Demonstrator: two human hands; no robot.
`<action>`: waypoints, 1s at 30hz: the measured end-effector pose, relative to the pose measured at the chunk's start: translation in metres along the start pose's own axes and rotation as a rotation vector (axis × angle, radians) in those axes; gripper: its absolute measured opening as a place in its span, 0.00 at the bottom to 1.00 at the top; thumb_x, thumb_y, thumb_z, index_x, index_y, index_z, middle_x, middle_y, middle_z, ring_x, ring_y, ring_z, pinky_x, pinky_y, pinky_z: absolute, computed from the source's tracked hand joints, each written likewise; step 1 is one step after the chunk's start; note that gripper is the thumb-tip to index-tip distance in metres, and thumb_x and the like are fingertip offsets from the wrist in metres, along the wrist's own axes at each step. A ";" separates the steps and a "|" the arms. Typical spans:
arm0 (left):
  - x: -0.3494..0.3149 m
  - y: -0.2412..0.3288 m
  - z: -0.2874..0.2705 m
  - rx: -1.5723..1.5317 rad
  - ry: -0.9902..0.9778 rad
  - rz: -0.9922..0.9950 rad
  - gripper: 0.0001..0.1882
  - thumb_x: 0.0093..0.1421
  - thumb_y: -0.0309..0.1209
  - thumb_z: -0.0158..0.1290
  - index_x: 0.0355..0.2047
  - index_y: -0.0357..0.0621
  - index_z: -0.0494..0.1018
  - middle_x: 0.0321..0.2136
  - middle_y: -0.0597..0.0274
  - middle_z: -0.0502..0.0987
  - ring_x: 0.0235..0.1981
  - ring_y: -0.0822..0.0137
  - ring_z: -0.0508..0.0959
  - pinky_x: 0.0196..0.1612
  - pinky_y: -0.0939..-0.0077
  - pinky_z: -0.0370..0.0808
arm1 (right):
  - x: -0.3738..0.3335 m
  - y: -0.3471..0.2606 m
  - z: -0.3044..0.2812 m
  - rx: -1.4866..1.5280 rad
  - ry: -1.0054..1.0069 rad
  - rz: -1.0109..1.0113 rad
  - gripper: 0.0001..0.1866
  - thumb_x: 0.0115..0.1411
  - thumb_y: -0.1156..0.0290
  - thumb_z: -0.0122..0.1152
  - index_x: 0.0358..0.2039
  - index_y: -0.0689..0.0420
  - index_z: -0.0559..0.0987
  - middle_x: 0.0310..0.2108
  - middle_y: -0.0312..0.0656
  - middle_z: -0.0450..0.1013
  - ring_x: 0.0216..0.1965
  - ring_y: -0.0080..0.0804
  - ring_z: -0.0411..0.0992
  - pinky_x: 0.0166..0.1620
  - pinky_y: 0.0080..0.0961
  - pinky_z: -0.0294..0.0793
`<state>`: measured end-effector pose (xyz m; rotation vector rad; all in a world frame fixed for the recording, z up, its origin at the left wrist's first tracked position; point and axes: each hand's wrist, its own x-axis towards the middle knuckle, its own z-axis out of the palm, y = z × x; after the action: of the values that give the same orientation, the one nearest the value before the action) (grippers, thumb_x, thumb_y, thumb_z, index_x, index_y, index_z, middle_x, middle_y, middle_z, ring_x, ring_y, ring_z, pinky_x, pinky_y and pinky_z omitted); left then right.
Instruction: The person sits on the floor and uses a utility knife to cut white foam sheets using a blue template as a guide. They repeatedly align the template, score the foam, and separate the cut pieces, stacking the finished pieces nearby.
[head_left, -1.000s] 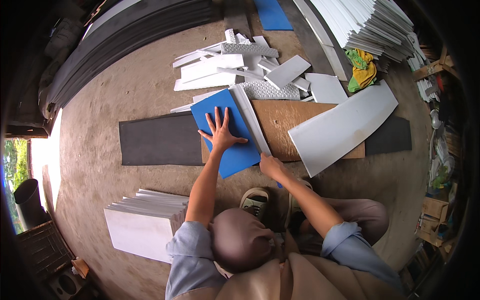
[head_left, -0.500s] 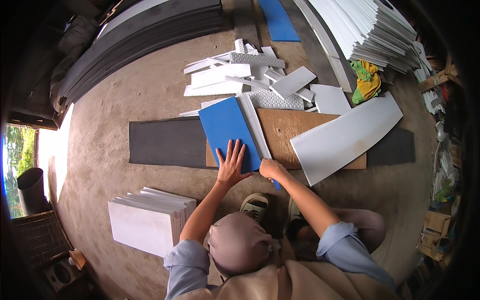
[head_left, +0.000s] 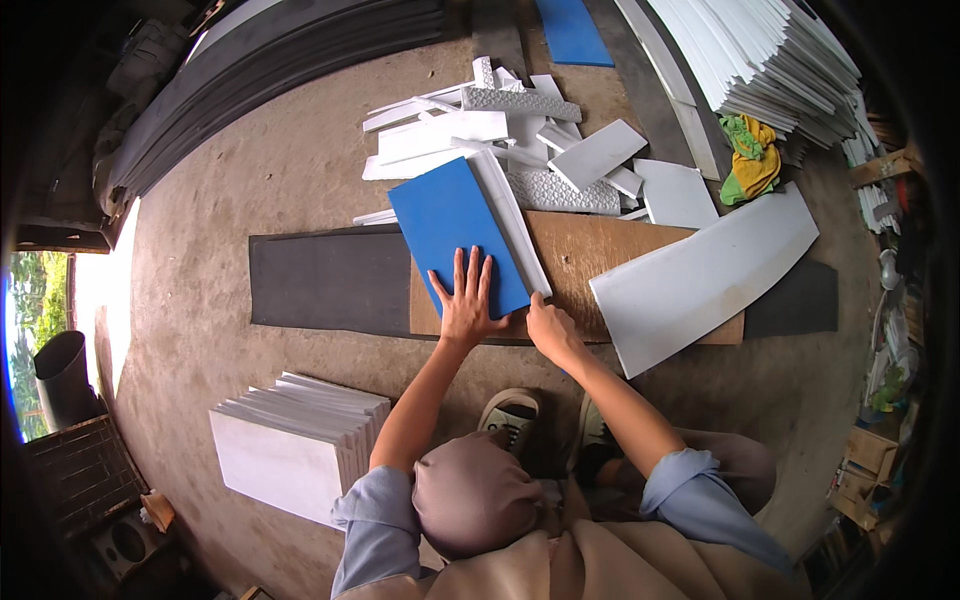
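A blue rectangular panel [head_left: 450, 225] lies on a brown board [head_left: 590, 255] on the floor. My left hand [head_left: 468, 305] presses flat on the panel's near end, fingers spread. A long white strip [head_left: 510, 215] runs along the panel's right edge. My right hand [head_left: 550, 328] sits at the strip's near end with its fingers curled. Whether it holds anything is hidden.
A dark grey mat [head_left: 320, 285] lies under the brown board. A large curved white sheet [head_left: 700, 275] rests on the board's right. White offcuts [head_left: 520, 130] are piled beyond. There are stacks of white panels at the near left [head_left: 290, 450] and far right [head_left: 770, 60], and a yellow-green cloth [head_left: 750, 160].
My left hand has slid from the middle of the blue panel to its near end. My right hand has stayed at the near end of the white strip.
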<state>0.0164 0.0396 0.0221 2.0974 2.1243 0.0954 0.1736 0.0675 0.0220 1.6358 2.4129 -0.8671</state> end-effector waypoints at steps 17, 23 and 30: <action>0.000 -0.004 -0.002 -0.085 0.061 0.006 0.52 0.35 0.57 0.54 0.58 0.46 0.47 0.60 0.57 0.43 0.61 0.57 0.40 0.52 0.32 0.34 | -0.017 0.051 -0.019 -0.015 0.410 0.024 0.11 0.56 0.65 0.45 0.35 0.58 0.66 0.13 0.46 0.68 0.17 0.47 0.69 0.21 0.40 0.67; -0.002 -0.009 0.005 -0.127 0.078 0.012 0.52 0.35 0.56 0.54 0.58 0.44 0.47 0.59 0.55 0.44 0.61 0.57 0.41 0.53 0.33 0.34 | 0.020 0.050 -0.046 -0.242 0.566 0.109 0.25 0.50 0.72 0.53 0.48 0.63 0.59 0.41 0.51 0.58 0.41 0.45 0.60 0.40 0.36 0.65; 0.000 -0.008 0.006 -0.157 0.082 0.037 0.53 0.35 0.55 0.54 0.57 0.40 0.46 0.59 0.55 0.44 0.61 0.56 0.41 0.54 0.35 0.34 | 0.033 -0.004 -0.003 0.038 0.545 -0.123 0.28 0.48 0.80 0.48 0.51 0.66 0.54 0.40 0.58 0.59 0.42 0.52 0.60 0.46 0.41 0.60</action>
<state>0.0097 0.0390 0.0146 2.0756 2.0487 0.3463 0.1570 0.0950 0.0140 1.9629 2.8845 -0.5284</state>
